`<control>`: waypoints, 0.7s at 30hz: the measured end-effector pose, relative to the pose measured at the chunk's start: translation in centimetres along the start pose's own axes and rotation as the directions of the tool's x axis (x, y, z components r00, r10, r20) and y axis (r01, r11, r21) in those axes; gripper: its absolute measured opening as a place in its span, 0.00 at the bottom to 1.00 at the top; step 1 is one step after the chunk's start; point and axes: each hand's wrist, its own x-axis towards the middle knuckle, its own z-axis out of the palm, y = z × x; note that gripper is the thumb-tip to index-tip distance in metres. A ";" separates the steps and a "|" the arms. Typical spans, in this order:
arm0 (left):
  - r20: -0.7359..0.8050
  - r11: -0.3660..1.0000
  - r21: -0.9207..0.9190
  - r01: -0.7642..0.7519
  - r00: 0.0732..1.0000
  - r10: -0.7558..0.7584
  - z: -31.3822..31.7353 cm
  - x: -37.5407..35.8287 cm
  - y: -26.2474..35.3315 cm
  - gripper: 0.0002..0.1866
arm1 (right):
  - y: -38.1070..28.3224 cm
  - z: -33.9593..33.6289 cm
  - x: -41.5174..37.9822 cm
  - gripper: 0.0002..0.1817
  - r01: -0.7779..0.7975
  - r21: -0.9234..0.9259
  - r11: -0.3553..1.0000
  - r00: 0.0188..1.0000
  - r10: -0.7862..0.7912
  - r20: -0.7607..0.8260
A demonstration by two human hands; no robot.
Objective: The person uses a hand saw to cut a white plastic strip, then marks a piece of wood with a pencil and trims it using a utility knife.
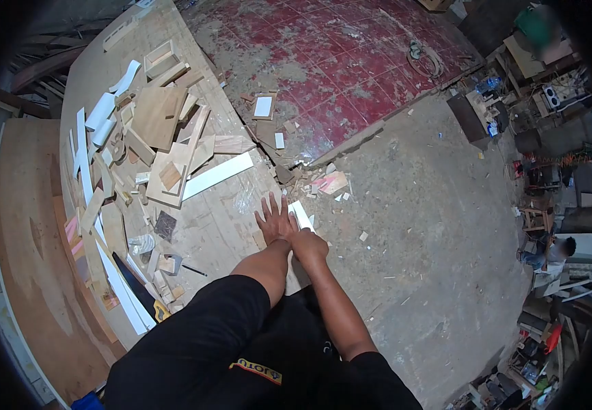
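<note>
My left hand (pixel 277 220) lies with its fingers spread at the right edge of the wooden worktable (pixel 226 198). Right beside it, my right hand (pixel 308 246) is closed, its fingers curled out of sight, so what it grips cannot be made out. A white strip (pixel 301 215) sticks out just beyond my right hand. On the table to the upper left lies a long white board (pixel 217 175), apart from both hands.
Wood offcuts (pixel 159 116) are heaped on the table's left part, near a handsaw (pixel 139 287) and a dark pencil-like stick (pixel 195 270). Scraps litter the concrete floor (pixel 419 225). A person (pixel 555 254) is at the far right.
</note>
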 end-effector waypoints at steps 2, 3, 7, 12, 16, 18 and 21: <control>-0.074 1.000 0.024 -0.007 0.997 0.009 0.2 -0.1 0.1 0.34 | 1.0 -0.2 -0.5 0.18 -0.059 0.025 0.998 0.998 0.058 0.031; -0.081 1.000 0.022 -0.004 0.997 0.006 0.2 0.3 0.1 0.34 | 1.1 -0.5 -1.3 0.18 -0.116 0.034 0.993 0.992 0.114 0.059; -0.050 0.999 0.040 0.000 0.999 0.002 0.4 0.2 0.0 0.34 | 1.0 -1.8 -3.2 0.20 -0.196 0.045 0.980 0.974 0.189 0.123; -0.048 0.999 0.035 0.009 0.999 -0.007 0.4 0.3 0.0 0.33 | -0.7 -2.8 1.5 0.21 -0.145 0.061 0.988 0.983 0.137 0.118; -0.020 1.000 -0.002 0.001 1.000 -0.001 0.8 0.9 -0.6 0.33 | -1.1 -1.4 3.6 0.21 -0.083 0.061 0.995 0.993 0.077 0.087; -0.008 1.000 -0.003 -0.002 1.000 0.002 0.7 0.7 -0.2 0.33 | -0.6 -2.2 1.9 0.20 -0.064 0.011 0.998 0.989 0.062 0.138; -0.031 1.000 0.000 0.009 0.999 -0.009 0.1 0.2 -0.1 0.33 | -1.3 -5.4 -1.7 0.18 -0.095 -0.053 0.994 0.973 0.104 0.207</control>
